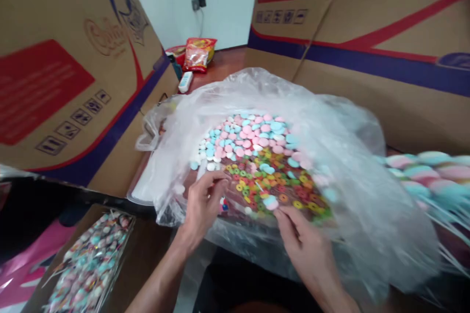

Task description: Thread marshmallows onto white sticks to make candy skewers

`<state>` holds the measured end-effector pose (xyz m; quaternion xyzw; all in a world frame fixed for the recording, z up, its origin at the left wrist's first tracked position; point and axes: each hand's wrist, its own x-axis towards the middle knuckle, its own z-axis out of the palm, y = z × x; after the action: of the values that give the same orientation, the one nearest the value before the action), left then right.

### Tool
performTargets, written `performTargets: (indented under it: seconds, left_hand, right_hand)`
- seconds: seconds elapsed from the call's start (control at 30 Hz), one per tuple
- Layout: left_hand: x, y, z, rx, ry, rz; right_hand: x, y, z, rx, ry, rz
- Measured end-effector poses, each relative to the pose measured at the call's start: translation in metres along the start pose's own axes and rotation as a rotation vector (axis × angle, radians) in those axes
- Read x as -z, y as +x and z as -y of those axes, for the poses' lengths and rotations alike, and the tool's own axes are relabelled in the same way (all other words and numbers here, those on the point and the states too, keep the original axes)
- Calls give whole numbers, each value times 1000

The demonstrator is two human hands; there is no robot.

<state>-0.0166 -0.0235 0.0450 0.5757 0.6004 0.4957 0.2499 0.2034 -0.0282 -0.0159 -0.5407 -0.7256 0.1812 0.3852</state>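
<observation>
A tray of small sweets lies before me inside a big clear plastic bag (352,156). Pink, blue and white discs (249,134) fill its far half, and colourful ring sweets (271,181) its near half. My left hand (203,203) is at the tray's near left edge with its fingers curled together in a pinch; what they hold is too small to name. My right hand (304,242) reaches the near edge, its fingertips pinched by a pink and blue disc (270,202).
Large cardboard boxes stand at the left (69,73) and at the right (367,34). A flat pack of sweets on sticks (91,259) lies at the lower left. Pastel sweets on white sticks (426,171) blur at the right. A red snack bag (198,54) lies far back.
</observation>
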Motion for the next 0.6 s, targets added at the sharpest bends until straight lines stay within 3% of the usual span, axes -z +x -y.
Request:
performTargets:
  seconds: [0.13,0.2,0.3,0.4,0.5,0.6]
  left_hand:
    - [66,36,-8,-139,119,-443]
    - [100,72,5,-119,188,-566]
    - [133,132,37,29,240,-448]
    - [138,177,65,203,421,-372]
    - [133,193,75,230,454,-348]
    - [132,180,60,178,442,-382]
  right_hand:
    - [-7,-1,-12,98,-21,-28]
    - [-10,0,-14,136,-32,-33]
    - [-9,1,-9,174,-34,-36]
    - [-7,1,1,162,-39,-29]
    - [-6,0,9,116,-35,-19]
    - [-4,-2,10,65,-21,3]
